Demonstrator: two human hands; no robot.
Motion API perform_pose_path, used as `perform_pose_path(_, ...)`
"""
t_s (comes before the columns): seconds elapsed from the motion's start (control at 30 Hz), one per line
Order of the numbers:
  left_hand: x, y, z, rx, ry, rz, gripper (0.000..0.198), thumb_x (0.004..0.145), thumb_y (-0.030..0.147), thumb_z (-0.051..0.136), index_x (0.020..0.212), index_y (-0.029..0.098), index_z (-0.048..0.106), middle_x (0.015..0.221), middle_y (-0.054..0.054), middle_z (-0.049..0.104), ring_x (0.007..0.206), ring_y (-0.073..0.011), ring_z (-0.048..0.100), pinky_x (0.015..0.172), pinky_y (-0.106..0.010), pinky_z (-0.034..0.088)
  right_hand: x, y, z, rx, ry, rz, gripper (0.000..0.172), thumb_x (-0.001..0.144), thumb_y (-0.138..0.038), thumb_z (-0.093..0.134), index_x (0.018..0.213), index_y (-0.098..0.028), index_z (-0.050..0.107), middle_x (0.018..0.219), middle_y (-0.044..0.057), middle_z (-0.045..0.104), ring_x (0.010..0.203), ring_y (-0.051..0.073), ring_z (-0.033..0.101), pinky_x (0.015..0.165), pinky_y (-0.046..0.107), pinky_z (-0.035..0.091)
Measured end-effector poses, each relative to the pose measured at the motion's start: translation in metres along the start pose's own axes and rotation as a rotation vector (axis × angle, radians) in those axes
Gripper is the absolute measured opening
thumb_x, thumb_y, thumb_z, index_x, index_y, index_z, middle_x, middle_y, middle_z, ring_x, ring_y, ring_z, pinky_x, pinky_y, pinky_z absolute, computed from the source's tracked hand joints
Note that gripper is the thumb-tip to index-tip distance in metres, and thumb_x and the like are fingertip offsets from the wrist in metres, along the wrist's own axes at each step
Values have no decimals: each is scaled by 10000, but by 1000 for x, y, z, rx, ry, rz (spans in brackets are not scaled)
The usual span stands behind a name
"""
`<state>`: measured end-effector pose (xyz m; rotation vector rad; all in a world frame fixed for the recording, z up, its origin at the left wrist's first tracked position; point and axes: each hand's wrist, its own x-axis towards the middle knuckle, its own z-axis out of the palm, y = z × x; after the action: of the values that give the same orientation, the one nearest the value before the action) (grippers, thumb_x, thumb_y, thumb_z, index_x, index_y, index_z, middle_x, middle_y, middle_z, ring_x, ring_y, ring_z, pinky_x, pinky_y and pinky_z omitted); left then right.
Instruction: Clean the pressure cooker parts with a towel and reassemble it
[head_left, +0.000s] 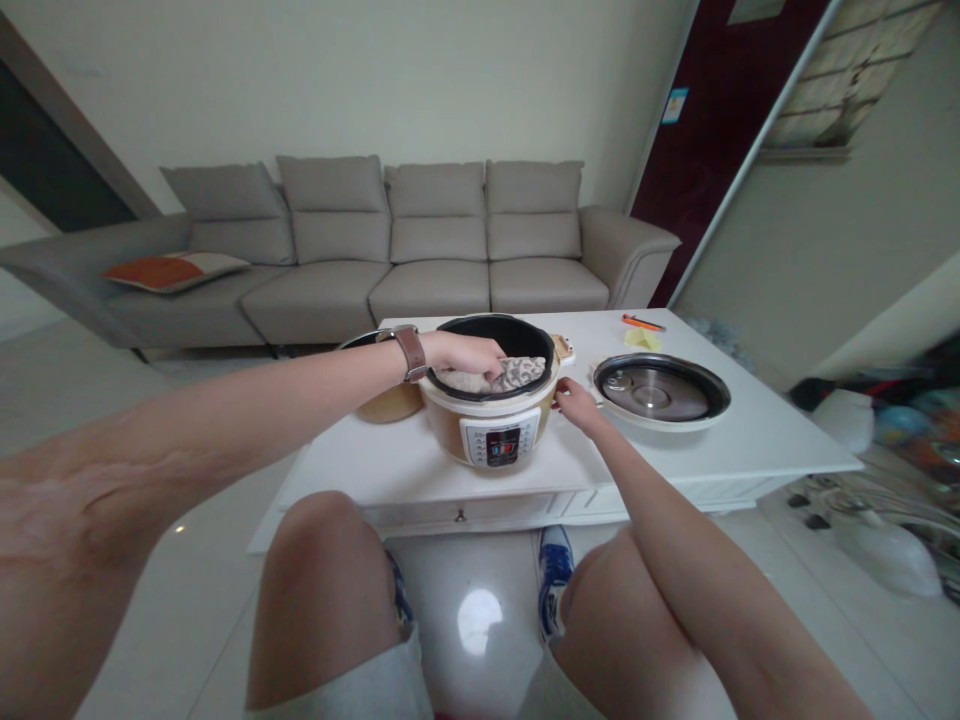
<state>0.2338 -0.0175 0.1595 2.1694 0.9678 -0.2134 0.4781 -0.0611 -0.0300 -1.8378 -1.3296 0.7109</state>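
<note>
A white-and-gold electric pressure cooker (442, 425) stands on the white table with its top uncovered, and its front panel faces me. My left hand (474, 357) reaches over the rim into the dark opening, fingers closed on a grey patterned cloth (521, 374). The cloth lies bunched inside, against the near wall; the bottom of the cooker is hidden. At the cooker's right side, my right hand (575, 403) has its fingers curled against the outer wall, just below the rim. The detached lid (651, 390) lies upside down to the right.
Partly behind my left forearm is a gold-coloured round pot (390, 405). An orange-handled tool (643, 322) and a yellow piece of paper or cloth (642, 341) lie on the white table (780, 445) near its far edge. A grey sofa (431, 285) stands beyond.
</note>
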Motion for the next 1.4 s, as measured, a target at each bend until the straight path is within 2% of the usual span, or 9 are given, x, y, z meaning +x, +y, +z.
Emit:
perform_pose_path(0.33,-1,1,2,6,-9,-128,228,600,251,607,752,124,721,717,-86,727,735,-230,669,659,-279,524,-2,-3,-1,-17,-27,20,165,883,-125,502,996,-185,605,1041,62,715,710,113,681,663,227,504)
perform_pose_path(0.5,1,-4,-3,-43,-41,-140,238,610,265,631,788,135,722,794,-85,750,734,-226,678,656,-278,529,-4,-4,-2,-24,-39,25,151,891,-140,511,1002,-187,602,1037,60,717,708,114,682,636,219,490)
perform_pose_path(0.6,-2,-6,-15,-142,18,-174,267,601,247,649,844,157,715,869,-80,765,775,-235,702,643,-273,530,-5,-4,-2,-25,-45,21,142,890,-140,518,997,-188,597,1032,56,716,702,108,677,627,213,482)
perform_pose_path(0.73,-9,-4,-38,-274,118,-206,237,599,220,672,832,182,693,782,-66,734,731,-236,701,616,-277,511,-5,-3,-2,-25,-49,14,142,888,-133,516,992,-187,595,1034,57,715,698,110,675,631,219,484)
perform_pose_path(0.9,-9,-4,-57,-218,307,-134,79,654,215,664,723,177,661,695,-49,662,608,-190,623,553,-276,419,-2,0,-1,-27,-46,6,143,869,-127,526,977,-186,600,1028,62,718,697,121,674,652,239,497)
perform_pose_path(1.03,-3,0,-42,-70,374,-35,88,698,205,652,635,173,600,598,-7,550,502,-131,458,500,-283,294,-1,1,0,-28,-52,2,125,885,-137,512,967,-187,593,1024,60,715,691,116,674,650,234,501)
perform_pose_path(1.17,3,13,-7,-4,251,26,97,713,192,616,623,165,589,561,4,517,486,-118,385,499,-295,267,-2,2,0,-28,-55,4,138,886,-134,497,972,-190,589,1032,56,714,705,113,682,669,231,511)
perform_pose_path(1.27,6,19,12,17,140,96,74,690,193,596,638,153,629,614,-14,592,552,-139,463,534,-287,333,-3,2,0,-28,-59,0,142,879,-136,503,976,-192,590,1039,53,714,703,110,684,680,234,518)
perform_pose_path(1.4,7,14,17,-18,72,116,120,681,214,586,708,140,677,728,-39,686,670,-170,580,595,-263,427,-3,3,0,-38,-60,-2,136,875,-134,514,970,-192,592,1037,51,716,698,108,678,680,234,514)
